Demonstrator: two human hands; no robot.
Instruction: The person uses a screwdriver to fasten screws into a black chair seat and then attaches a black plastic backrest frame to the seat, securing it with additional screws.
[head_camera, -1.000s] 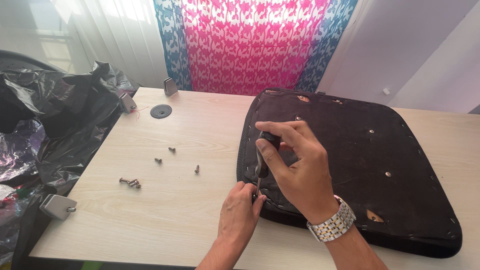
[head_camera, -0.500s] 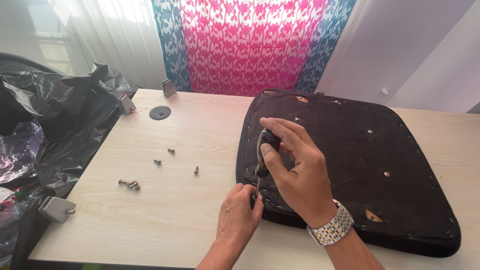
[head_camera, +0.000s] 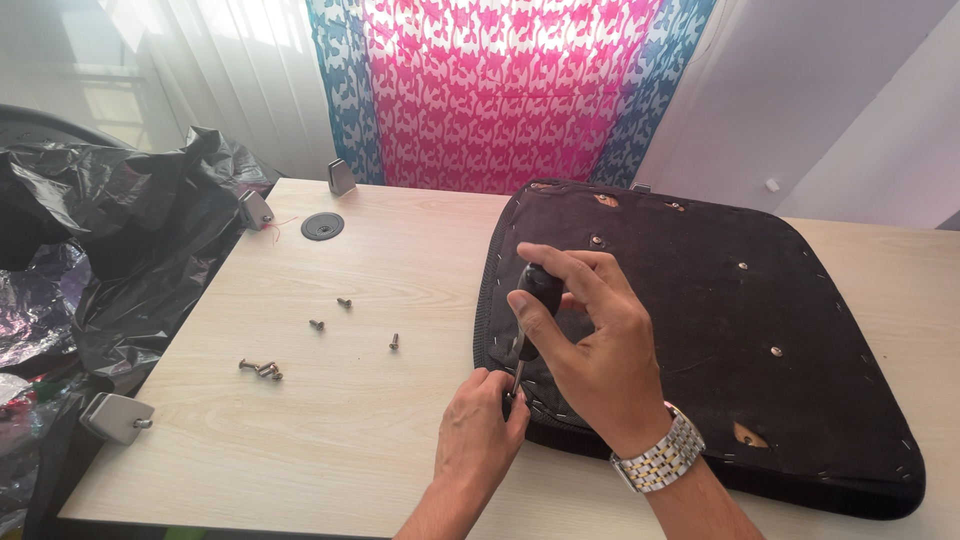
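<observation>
A dark fabric-covered seat pad (head_camera: 740, 330) lies upside down on a light wooden table (head_camera: 340, 430), its edge lined with staples. My right hand (head_camera: 590, 350), with a metal watch on the wrist, grips the black handle of a screwdriver (head_camera: 530, 310) held nearly upright. The shaft points down at the pad's near left edge. My left hand (head_camera: 480, 440) pinches the shaft's tip there, fingers closed around it.
Several loose screws (head_camera: 330, 335) lie scattered on the table left of the pad. A black plastic bag (head_camera: 110, 260) is heaped at the table's left edge. Grey metal brackets (head_camera: 115, 418) sit at the left corners, and a round cable grommet (head_camera: 322, 226) lies further back.
The hands stay at the pad's near left edge. My right hand has turned slightly on the screwdriver handle, its fingers shifting their hold.
</observation>
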